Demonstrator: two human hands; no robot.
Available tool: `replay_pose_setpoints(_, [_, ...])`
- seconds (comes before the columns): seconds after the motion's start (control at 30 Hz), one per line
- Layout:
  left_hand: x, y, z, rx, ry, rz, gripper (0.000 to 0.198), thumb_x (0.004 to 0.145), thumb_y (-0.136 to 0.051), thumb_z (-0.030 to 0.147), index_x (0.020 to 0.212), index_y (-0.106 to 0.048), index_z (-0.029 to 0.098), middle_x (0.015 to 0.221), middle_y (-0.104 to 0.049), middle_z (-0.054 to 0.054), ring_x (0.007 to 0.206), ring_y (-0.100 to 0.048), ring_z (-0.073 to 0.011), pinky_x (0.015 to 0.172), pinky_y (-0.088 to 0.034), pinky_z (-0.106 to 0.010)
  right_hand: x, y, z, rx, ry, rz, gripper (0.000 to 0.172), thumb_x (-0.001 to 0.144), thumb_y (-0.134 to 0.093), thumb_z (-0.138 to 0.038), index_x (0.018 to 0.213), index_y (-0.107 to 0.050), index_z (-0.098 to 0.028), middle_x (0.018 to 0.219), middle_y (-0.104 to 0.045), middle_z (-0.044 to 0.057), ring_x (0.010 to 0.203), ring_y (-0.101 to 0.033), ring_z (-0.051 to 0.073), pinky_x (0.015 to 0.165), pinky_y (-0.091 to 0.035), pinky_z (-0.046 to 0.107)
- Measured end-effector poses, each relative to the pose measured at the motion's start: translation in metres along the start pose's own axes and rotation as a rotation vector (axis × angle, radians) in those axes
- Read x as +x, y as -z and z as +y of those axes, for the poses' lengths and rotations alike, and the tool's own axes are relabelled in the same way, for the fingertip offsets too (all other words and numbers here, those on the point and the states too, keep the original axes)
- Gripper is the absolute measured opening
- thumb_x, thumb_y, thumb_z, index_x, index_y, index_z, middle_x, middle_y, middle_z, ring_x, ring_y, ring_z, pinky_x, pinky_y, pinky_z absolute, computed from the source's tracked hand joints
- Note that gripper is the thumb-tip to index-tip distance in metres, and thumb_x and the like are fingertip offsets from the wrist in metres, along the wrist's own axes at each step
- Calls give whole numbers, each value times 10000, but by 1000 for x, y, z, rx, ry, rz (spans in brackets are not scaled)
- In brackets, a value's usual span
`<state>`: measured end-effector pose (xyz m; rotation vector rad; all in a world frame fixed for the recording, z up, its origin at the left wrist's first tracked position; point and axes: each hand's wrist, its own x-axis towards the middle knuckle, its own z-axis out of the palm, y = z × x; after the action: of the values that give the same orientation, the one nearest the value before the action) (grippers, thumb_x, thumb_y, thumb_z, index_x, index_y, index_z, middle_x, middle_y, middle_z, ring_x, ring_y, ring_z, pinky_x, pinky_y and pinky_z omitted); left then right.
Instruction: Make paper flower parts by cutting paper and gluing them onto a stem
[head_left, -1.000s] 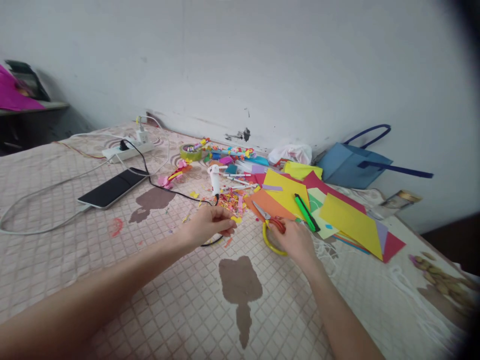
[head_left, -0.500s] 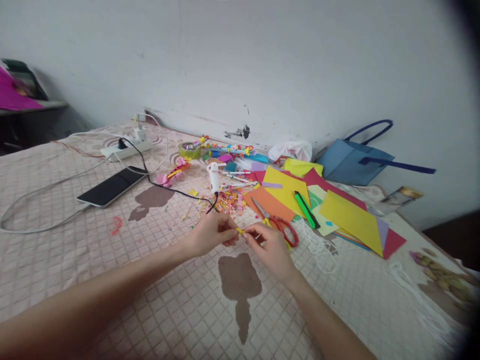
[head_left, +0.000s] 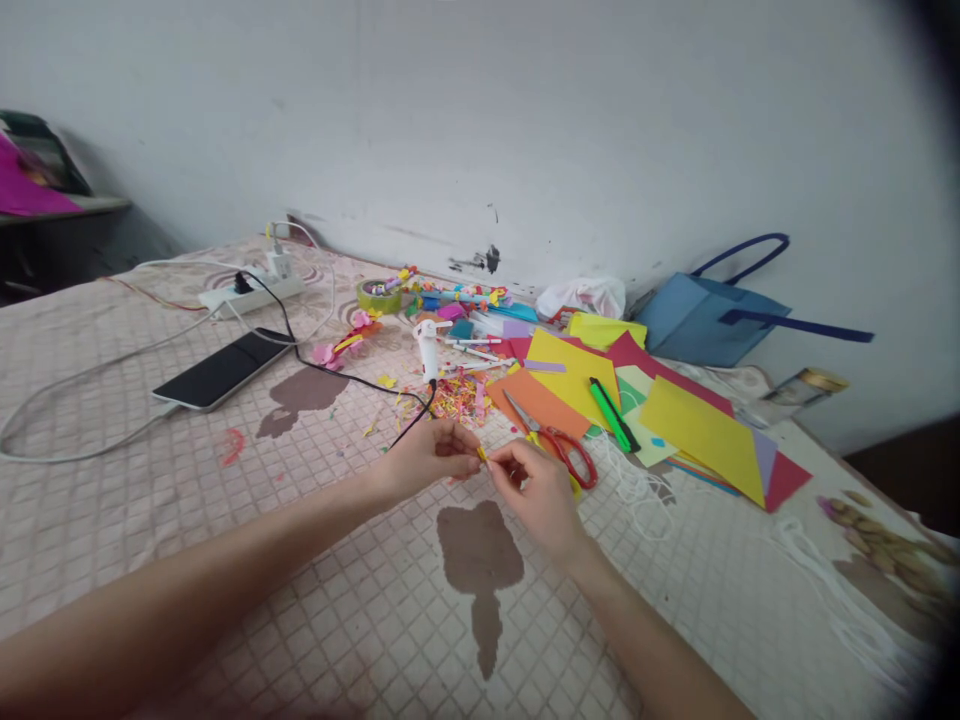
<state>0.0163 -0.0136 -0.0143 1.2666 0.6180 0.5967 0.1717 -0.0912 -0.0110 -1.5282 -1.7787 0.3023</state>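
Observation:
My left hand (head_left: 429, 455) and my right hand (head_left: 536, 488) meet just above the patterned cloth, fingertips pinched together on a tiny yellow paper piece (head_left: 482, 455). Red-handled scissors (head_left: 559, 441) lie on the cloth just right of my right hand, blades on an orange sheet (head_left: 536, 403). A heap of coloured paper scraps (head_left: 457, 395) and a white glue gun (head_left: 428, 351) with a black cord sit just beyond my left hand.
Coloured paper sheets (head_left: 697, 428) and a green marker (head_left: 611, 414) lie at the right. A blue bag (head_left: 701, 318) leans on the wall. A phone (head_left: 219, 369), a power strip (head_left: 251, 292) and cables lie at the left. White string (head_left: 637, 490) trails nearby.
My right hand left the scissors and came left to meet my left hand at the small yellow piece. The scissors now lie free on the cloth.

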Motion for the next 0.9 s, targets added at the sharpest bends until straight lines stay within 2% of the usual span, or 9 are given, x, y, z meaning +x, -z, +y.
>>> replay_pose_setpoints(0.2, [-1,0,0,3,48,52,229,659,-717,248,791,-579,123,658,-624,-1,594,-579,-92,606,-445,-230,-2,-3,-1,17,43,29,116,796,-518,-133,698,-539,-192,669,-558,-6,607,-514,125,586,-403,236])
replay_pose_setpoints(0.3, [-1,2,0,-7,56,59,217,671,-704,237,806,-575,126,659,-627,0,598,-584,-95,607,-440,-228,-2,-4,0,114,-2,33,109,801,-538,-176,696,-561,-190,674,-573,0,621,-523,132,587,-407,244])
replay_pose_setpoints(0.43, [-1,3,2,-29,64,58,221,670,-702,213,830,-578,125,664,-626,2,610,-582,-94,625,-447,-231,0,-8,7,534,-286,-47,176,783,-601,-337,705,-574,-181,587,-558,-16,529,-519,122,491,-410,236])
replay_pose_setpoints(0.53, [0,4,4,-21,49,51,223,672,-699,204,844,-582,124,703,-627,-2,634,-582,-92,645,-457,-231,1,-12,12,865,-500,-119,236,744,-640,-398,715,-574,-174,627,-598,-6,503,-522,101,435,-396,207])
replay_pose_setpoints(0.6, [0,4,4,-6,41,46,221,678,-691,201,855,-583,123,716,-623,-1,634,-576,-87,644,-459,-224,1,-14,14,974,-580,-150,251,715,-667,-404,719,-578,-170,664,-621,2,508,-532,92,422,-392,193])
replay_pose_setpoints(0.67, [0,5,4,3,39,50,218,687,-685,210,857,-582,121,712,-618,0,624,-568,-82,633,-457,-217,1,-14,14,981,-591,-164,268,698,-680,-414,705,-578,-166,650,-619,0,498,-531,88,410,-391,186])
replay_pose_setpoints(0.9, [1,6,4,104,-1,49,192,714,-664,244,827,-584,112,689,-629,-16,597,-563,-86,582,-435,-205,2,-12,8,843,-468,-110,296,748,-626,-461,722,-577,-170,631,-577,-10,530,-540,103,415,-407,194])
